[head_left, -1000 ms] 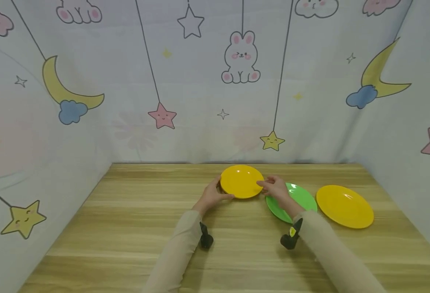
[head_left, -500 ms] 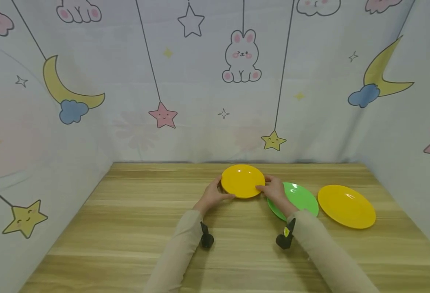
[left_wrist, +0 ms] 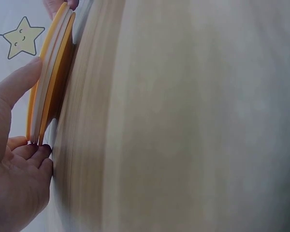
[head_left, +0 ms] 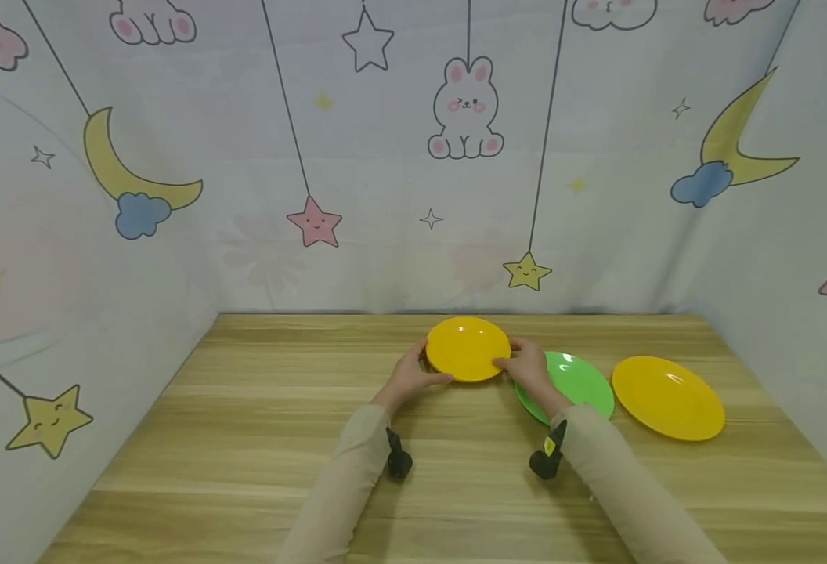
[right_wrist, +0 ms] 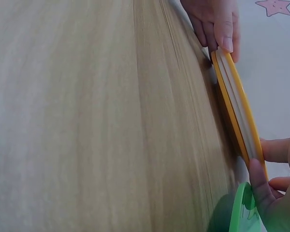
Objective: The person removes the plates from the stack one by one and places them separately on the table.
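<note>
Both hands hold a stack of plates near the table's back edge, its top a yellow plate. From the side, in the left wrist view, the plate stack shows white rims between an upper and a lower yellow one. My left hand grips its left side, thumb over the top rim and fingers at the edge below. At the right rim my right hand pinches the stack, as the right wrist view also shows. Under the right wrist lies a green plate, partly hidden by the hand and sleeve.
Another yellow plate lies right of the green one on the wooden table. A patterned cloth backdrop rises directly behind the table and along both sides.
My right hand has shifted a little left and settled its grip on the stack's right rim. The left hand and the plates look almost still; the head view has turned very slightly.
</note>
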`<state>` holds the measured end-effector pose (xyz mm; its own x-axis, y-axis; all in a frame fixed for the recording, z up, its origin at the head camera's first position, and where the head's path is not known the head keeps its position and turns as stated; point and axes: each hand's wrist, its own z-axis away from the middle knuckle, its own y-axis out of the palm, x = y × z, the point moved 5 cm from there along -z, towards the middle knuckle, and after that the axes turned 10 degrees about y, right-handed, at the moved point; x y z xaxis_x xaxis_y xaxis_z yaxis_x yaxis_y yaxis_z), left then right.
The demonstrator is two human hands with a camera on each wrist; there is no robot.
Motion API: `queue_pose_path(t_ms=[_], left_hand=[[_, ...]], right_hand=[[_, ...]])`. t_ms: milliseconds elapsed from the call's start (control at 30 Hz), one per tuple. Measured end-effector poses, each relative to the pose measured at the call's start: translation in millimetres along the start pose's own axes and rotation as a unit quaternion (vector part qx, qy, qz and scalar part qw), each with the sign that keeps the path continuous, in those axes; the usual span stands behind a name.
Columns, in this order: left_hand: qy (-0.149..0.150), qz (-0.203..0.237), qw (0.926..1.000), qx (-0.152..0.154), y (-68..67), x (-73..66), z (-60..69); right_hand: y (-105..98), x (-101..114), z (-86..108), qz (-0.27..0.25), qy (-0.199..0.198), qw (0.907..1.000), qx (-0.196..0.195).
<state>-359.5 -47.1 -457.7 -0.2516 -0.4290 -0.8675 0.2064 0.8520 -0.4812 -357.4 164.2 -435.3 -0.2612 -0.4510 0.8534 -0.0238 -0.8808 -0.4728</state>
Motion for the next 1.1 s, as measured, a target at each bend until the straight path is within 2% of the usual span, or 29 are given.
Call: queue_pose_path(t_ms=[333,633,1100], left_hand=[[0.005,0.006,1.0,0.002,1.0,0.1,-1.8],[0.02,-0.004,0.9998,0.004,-0.3,-0.9,-1.3],[-0.008,-0.015,0.9998,0.009,-0.6,0.0,-0.3]], right_hand=[[-2.4,-0.8,0.8,-0.014,0.02,0.9997,0.008],[-6.0,-2.5,-3.8,-0.037,0.03,0.9981,0.039],[-13.9,-6.6,-5.5,-0.074,0.055,0.9945,0.051]])
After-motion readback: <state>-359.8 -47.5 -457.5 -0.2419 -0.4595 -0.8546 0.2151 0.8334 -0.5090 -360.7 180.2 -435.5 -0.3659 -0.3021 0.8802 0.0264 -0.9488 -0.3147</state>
